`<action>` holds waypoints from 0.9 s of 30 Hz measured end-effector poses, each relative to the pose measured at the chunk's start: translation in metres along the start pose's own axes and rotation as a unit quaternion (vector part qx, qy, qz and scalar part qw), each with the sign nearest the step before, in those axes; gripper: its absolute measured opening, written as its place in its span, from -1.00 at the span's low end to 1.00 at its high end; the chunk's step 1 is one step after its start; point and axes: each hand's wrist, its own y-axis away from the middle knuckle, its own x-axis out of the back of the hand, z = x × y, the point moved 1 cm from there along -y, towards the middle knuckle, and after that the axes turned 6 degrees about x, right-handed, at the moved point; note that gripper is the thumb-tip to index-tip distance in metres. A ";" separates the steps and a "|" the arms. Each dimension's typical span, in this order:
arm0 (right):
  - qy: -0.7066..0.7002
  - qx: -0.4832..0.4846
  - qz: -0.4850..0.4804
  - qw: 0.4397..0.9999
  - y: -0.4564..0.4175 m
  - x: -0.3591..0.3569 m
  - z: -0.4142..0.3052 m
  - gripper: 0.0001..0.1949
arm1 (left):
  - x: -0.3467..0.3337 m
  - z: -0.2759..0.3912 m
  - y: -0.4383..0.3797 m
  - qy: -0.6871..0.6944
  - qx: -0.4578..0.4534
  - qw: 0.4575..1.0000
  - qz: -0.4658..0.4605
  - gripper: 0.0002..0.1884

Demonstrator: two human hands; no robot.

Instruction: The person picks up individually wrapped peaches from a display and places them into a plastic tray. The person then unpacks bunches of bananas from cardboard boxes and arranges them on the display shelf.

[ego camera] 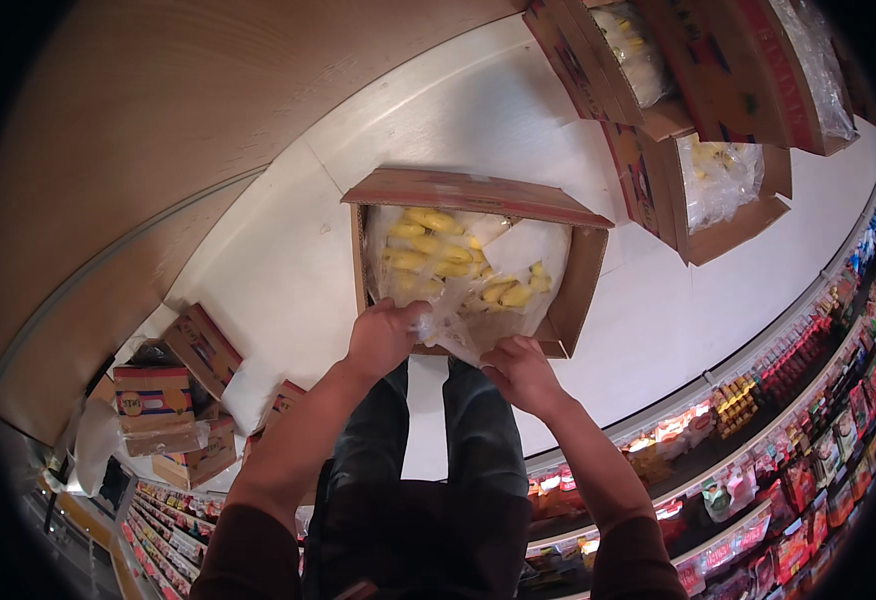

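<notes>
A cardboard banana box (592, 289) stands on the floor right in front of my feet, its top side open. Inside lie several bunches of yellow bananas (445, 247), partly covered by a clear plastic liner (457, 319) and a white sheet (528, 251). My left hand (385, 334) grips a bunched part of the liner at the box's near left edge. With bent fingers my right hand (520, 371) pinches the liner at the near edge, to the right. The plastic is drawn between both hands. Bananas under the near part of the liner are partly hidden.
More banana boxes (655, 195) with plastic liners stand stacked at the upper right. Several other cartons (154, 405) are piled at the lower left. Shelves of packaged goods (775, 465) curve along the right, and a brown wooden panel (183, 97) bounds the pale floor (295, 247) at the upper left.
</notes>
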 end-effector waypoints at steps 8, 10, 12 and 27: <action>-0.063 0.044 0.170 0.982 -0.065 -0.016 -0.036 -0.72 | -0.016 -0.003 0.038 0.073 -0.034 0.985 0.153 -0.76; -0.075 0.051 -0.002 0.996 -0.074 -0.051 -0.020 -0.76 | -0.024 -0.010 0.044 0.065 0.001 0.989 0.133 -0.71; -0.232 0.025 -0.036 0.972 -0.058 -0.070 -0.043 -0.84 | -0.032 -0.019 0.050 0.056 0.057 0.990 0.114 -0.65; 0.081 0.047 -0.072 0.993 -0.061 -0.062 0.016 -0.71 | -0.030 0.000 0.065 0.005 0.122 0.987 -0.108 -0.82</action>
